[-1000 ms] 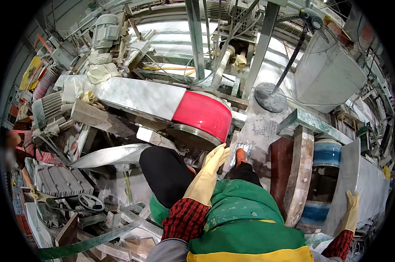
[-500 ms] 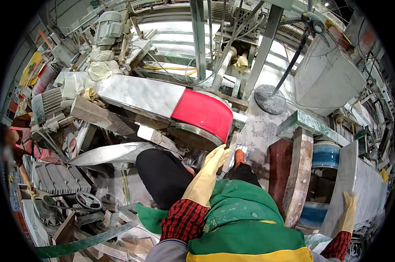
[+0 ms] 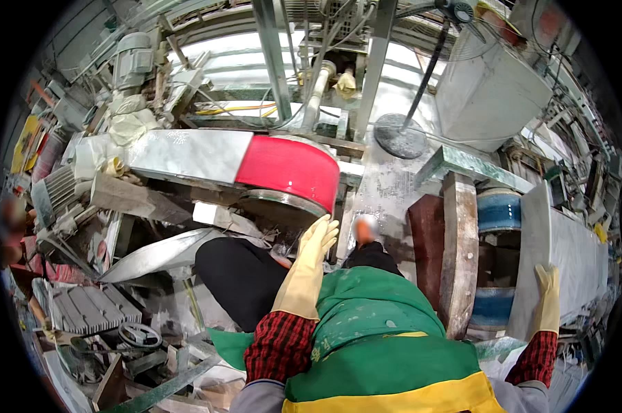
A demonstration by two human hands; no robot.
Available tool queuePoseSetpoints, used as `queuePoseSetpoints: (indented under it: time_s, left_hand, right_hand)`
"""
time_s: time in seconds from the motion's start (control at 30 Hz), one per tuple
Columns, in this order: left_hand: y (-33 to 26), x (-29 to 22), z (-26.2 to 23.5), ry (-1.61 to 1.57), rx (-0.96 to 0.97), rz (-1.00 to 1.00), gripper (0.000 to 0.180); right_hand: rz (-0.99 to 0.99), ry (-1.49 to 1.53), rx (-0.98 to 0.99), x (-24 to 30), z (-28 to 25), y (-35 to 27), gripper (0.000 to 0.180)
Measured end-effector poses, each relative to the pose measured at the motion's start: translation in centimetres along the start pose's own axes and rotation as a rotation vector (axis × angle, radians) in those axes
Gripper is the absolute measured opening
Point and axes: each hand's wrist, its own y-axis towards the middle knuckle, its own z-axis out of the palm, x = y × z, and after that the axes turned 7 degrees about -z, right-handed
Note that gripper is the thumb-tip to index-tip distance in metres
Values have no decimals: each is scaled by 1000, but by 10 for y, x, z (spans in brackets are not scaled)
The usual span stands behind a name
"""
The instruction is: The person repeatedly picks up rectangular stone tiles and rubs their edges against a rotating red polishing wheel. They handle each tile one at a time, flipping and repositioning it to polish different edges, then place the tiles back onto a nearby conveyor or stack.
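While the left hand (image 3: 316,238) is flat and loose, with its fingers straight and close together, its tips point up at the low right edge of the big red drum (image 3: 288,172). I cannot tell if they touch it. The right hand (image 3: 547,288) is far off to the right. Its fingers are long and straight too, and they point up over the near part of the pale slab (image 3: 574,255). I cannot tell if this hand pushes on the slab or just sits by it. Both hands have long cream gloves, and the sleeves (image 3: 280,341) are red and black checks.

The red drum is just past the left hand, near the middle of the view. A shiny grey-white band (image 3: 190,155) meets its left side. The pale slab is on the right, next to 2 blue bands (image 3: 500,210). Left of these is a worn wood post (image 3: 459,255), and then a red-brown board (image 3: 426,234). A green stone bar (image 3: 473,171) is at the top of the post.

The person has a green and yellow apron (image 3: 380,323). 1 orange shoe (image 3: 363,233) is on the floor (image 3: 387,182), and farther off is the round foot of a fan (image 3: 399,136).
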Motion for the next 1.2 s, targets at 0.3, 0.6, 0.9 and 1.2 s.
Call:
queuePoseSetpoints:
  time_s: [0.3,0.6,0.9,1.2]
  left_hand:
    - [-5,-4,7,-28,-10,31,42]
    - [-7,-14,7,-8,-1,65,54]
    - [-17,-23,16,-64,2,69,57]
    - [-25,-22,24,-69,18,54,54]
  right_hand:
    - [64,-110,-224,3,8,-7,52]
    - [52,-62,-174,63,2,-33,49]
    - [68,-135,-168,20,11,-13,56]
    - [15,-7,-198,14,12,-18,48]
